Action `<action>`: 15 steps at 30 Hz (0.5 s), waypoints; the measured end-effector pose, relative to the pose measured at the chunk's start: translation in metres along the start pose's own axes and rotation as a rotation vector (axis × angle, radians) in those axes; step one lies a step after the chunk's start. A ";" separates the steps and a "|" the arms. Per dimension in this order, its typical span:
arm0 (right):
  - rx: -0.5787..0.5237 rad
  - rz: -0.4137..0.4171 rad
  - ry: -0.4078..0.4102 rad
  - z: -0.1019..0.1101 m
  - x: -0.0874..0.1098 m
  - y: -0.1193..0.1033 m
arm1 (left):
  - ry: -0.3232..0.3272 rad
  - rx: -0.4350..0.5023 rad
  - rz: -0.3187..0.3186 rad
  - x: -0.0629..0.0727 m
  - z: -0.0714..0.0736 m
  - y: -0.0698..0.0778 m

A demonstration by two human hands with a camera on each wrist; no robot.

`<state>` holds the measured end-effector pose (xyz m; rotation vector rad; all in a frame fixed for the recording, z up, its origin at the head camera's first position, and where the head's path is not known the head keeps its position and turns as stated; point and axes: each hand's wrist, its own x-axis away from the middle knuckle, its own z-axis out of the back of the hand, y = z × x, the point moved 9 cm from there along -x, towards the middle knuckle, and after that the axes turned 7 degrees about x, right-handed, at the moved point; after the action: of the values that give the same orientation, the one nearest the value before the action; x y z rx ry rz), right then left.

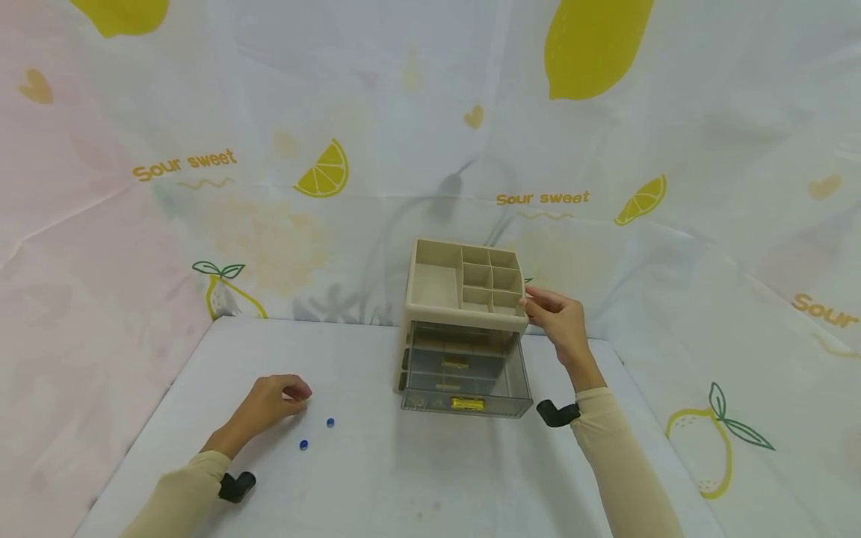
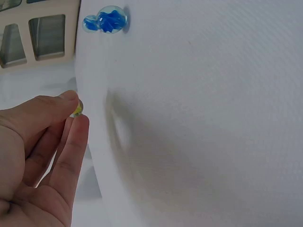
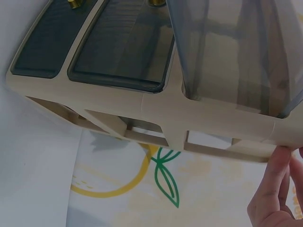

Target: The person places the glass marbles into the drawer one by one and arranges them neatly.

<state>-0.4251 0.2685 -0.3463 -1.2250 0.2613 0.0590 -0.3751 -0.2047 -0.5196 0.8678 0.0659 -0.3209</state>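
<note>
My left hand [image 1: 276,403] is above the left part of the table. Between thumb and fingertips it pinches a clear glass marble [image 2: 78,109] with yellow inside, mostly covered by the fingers. Two blue-swirled marbles [image 1: 330,423] lie on the white cloth just right of that hand. A beige desktop drawer organizer [image 1: 437,308] stands at the back, its smoky see-through top drawer [image 1: 417,402] pulled out toward me. With thumb and fingers, my right hand [image 1: 561,321] holds the organizer's upper right edge.
Lower drawers [image 3: 123,45] of the organizer are closed, with gold-coloured handles. Open compartments [image 1: 477,276] divide its top. A white cloth covers the table [image 1: 356,493], and a lemon-print curtain [image 1: 403,112] hangs behind and at both sides.
</note>
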 end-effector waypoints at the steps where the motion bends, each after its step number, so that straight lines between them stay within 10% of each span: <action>1: 0.000 -0.002 -0.001 0.000 0.000 0.000 | 0.001 0.004 0.003 0.000 0.001 0.001; 15: 0.009 0.001 0.006 0.000 0.001 0.000 | 0.074 0.105 -0.036 -0.014 0.008 0.033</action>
<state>-0.4243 0.2688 -0.3462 -1.2167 0.2672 0.0556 -0.3784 -0.1869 -0.4875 0.9834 0.1344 -0.3286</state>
